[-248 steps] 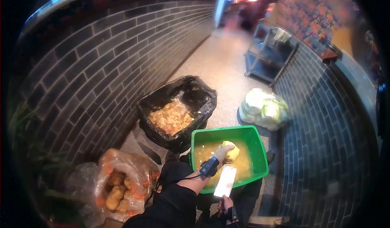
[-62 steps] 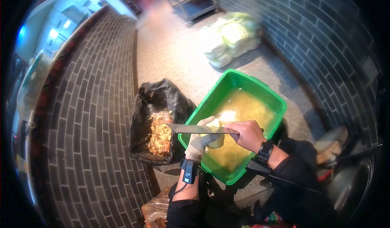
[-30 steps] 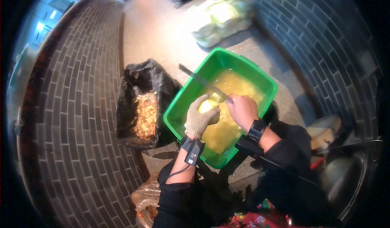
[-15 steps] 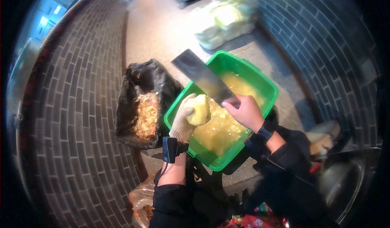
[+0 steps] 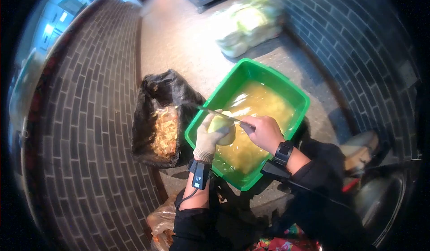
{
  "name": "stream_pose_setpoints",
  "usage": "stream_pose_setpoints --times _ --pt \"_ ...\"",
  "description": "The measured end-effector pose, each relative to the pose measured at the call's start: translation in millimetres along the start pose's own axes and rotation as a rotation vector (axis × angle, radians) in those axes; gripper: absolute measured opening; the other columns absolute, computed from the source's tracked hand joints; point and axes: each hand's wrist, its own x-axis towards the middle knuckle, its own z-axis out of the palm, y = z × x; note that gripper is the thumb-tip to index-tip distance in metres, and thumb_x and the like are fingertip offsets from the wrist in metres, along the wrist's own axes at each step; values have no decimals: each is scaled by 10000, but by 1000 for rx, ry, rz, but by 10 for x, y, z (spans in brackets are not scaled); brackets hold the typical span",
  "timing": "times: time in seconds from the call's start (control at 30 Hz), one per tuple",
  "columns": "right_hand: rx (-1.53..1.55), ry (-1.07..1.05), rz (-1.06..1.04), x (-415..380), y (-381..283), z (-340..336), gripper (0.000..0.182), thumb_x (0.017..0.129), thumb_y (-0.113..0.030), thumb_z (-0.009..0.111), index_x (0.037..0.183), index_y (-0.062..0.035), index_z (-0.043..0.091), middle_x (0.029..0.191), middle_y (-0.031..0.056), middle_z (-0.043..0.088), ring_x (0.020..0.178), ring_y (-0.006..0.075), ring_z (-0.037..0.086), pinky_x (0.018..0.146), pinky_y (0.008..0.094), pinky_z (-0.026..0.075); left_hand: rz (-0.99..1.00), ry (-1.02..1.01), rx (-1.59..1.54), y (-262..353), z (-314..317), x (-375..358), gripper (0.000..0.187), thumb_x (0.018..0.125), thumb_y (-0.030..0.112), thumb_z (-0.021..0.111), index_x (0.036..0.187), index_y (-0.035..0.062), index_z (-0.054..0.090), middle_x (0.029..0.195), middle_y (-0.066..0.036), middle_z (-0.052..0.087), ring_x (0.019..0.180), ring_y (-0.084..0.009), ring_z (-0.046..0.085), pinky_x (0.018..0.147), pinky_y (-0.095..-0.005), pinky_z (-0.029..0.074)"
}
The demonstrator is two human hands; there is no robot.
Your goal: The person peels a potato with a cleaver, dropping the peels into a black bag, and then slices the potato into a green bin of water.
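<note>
Over the near left corner of a green tub, a person's gloved left hand is curled snugly round a pale peeled potato, cupping it from below so it sits steady above the cloudy yellow water. The bare right hand is closed round the handle of a broad knife, its blade lying nearly flat across the top of the potato, edge against it, angled as if for trimming. To the left, touching the tub, a black bag gapes open with orange-brown peelings inside, near enough to catch scraps. Farther off, a clear sack of pale cabbages rests on the floor by the brick wall.
</note>
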Motion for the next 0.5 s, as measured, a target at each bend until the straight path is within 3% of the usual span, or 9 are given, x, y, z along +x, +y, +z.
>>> stream_pose_setpoints --times 0.07,0.1,0.23,0.3,0.43,0.5 --pt "14 26 -17 -11 -13 20 87 851 -183 663 892 -121 709 729 155 662 656 345 645 600 426 509 -154 -135 -643 -3 4 -9 633 722 114 751 1308 16 532 1134 -87 643 996 -200 629 890 -316 512" --pt "27 45 -30 -16 -14 22 76 847 -190 660 891 -154 709 724 151 665 655 348 651 606 445 517 -146 -177 -705 26 12 -24 558 759 106 695 1290 14 549 1111 -90 647 996 -201 627 900 -324 505" --pt "21 50 -15 2 -41 -27 91 852 -208 654 907 -163 711 728 150 668 660 340 656 602 444 518 -175 -82 -485 94 57 -23 579 743 64 701 1298 14 542 1113 -96 641 1011 -198 619 908 -327 501" --pt "-96 -32 84 -16 -78 -24 98 858 -213 639 887 -151 708 720 150 666 658 335 654 598 443 515 -21 -25 -73 68 69 -21 597 726 22 705 1300 12 541 1112 -98 639 1005 -190 620 890 -318 507" --pt "-137 4 43 -63 -75 49 113 863 -192 646 892 -97 699 698 140 649 661 340 641 605 434 502 -106 0 -346 -20 178 -46 576 739 4 711 1290 10 542 1117 -99 635 998 -183 622 876 -310 515" --pt "-159 65 85 -108 -14 201 116 858 -179 642 922 -100 699 721 153 654 682 349 642 615 444 505 -182 150 -436 -68 294 -39 534 777 26 710 1283 10 540 1122 -103 630 994 -183 623 867 -306 522"
